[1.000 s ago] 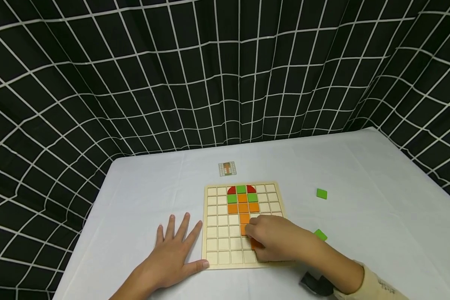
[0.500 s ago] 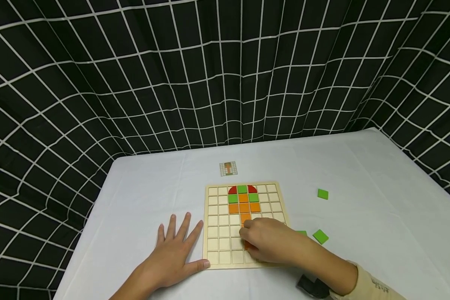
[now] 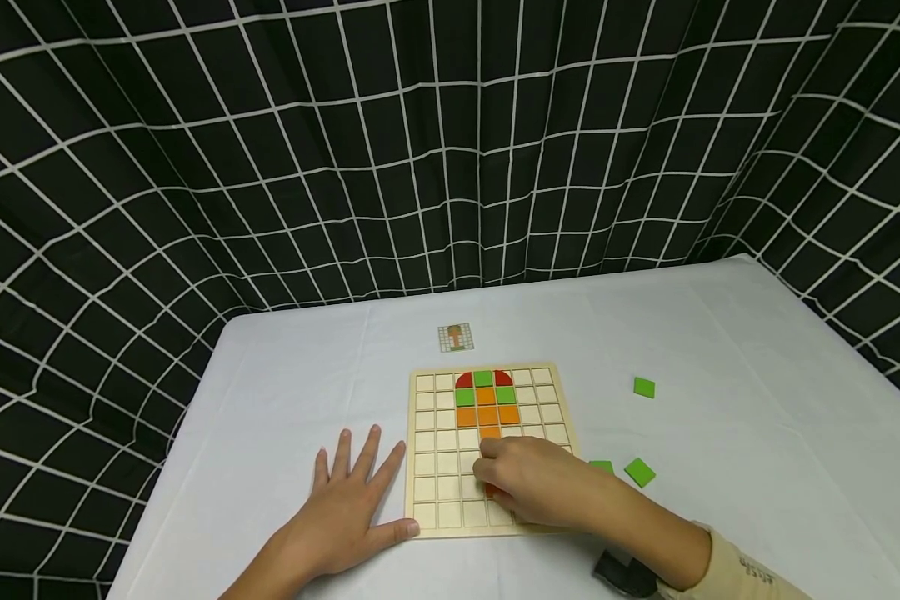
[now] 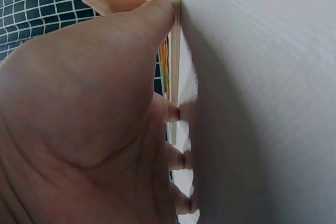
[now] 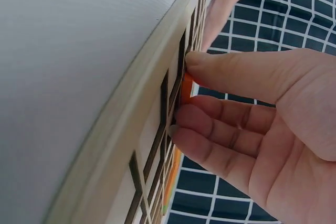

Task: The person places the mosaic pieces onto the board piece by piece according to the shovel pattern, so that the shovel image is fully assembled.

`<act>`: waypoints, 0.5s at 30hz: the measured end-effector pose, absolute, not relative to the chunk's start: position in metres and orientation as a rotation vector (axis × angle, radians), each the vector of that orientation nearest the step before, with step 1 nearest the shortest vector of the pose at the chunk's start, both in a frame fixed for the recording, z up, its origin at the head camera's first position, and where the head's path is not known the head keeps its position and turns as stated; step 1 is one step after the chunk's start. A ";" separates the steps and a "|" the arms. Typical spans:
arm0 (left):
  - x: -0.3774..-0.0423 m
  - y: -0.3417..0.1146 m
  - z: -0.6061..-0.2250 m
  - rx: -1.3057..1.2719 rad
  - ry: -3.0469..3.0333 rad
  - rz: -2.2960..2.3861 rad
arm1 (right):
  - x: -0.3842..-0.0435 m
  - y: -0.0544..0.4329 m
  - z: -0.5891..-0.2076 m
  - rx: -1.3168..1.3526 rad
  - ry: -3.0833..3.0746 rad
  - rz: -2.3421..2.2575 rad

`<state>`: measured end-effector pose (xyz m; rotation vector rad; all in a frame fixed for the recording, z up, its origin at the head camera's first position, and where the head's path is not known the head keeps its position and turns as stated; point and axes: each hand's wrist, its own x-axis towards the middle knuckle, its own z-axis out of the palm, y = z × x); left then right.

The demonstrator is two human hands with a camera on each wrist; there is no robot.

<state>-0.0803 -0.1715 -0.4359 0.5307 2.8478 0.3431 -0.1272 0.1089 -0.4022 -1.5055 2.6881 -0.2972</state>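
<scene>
A wooden grid board (image 3: 437, 487) lies on the table, with orange and green square tiles and two red quarter-round tiles set in its cells. My right hand (image 3: 543, 479) is over the board's lower middle, pinching an orange square tile (image 5: 186, 86) between thumb and fingers at the grid. That hand covers part of the orange column in the head view. Left of the board, my left hand (image 3: 345, 517) lies spread on the table. Its thumb touches the board's near left corner, as the left wrist view also shows.
A small pattern card (image 3: 456, 337) lies beyond the board. Loose green tiles lie to the right: one farther back (image 3: 644, 387), another green tile (image 3: 641, 472) nearer, and a third green tile (image 3: 602, 466) partly behind my right forearm. A black gridded curtain (image 3: 450, 167) surrounds the white table.
My right hand has shifted slightly left on the board with the orange tile, to below the orange column. A green tile near the forearm has come into view. The left hand stays put.
</scene>
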 end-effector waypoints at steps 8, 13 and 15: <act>-0.079 -0.172 -0.436 0.537 2.857 0.347 | -0.123 0.111 -0.406 -1.579 2.738 -0.307; -0.079 -0.172 -0.437 0.543 2.861 0.341 | -0.116 0.121 -0.408 -1.728 2.776 -0.306; -0.079 -0.172 -0.437 0.544 2.863 0.343 | -0.111 0.126 -0.406 -1.717 2.763 -0.313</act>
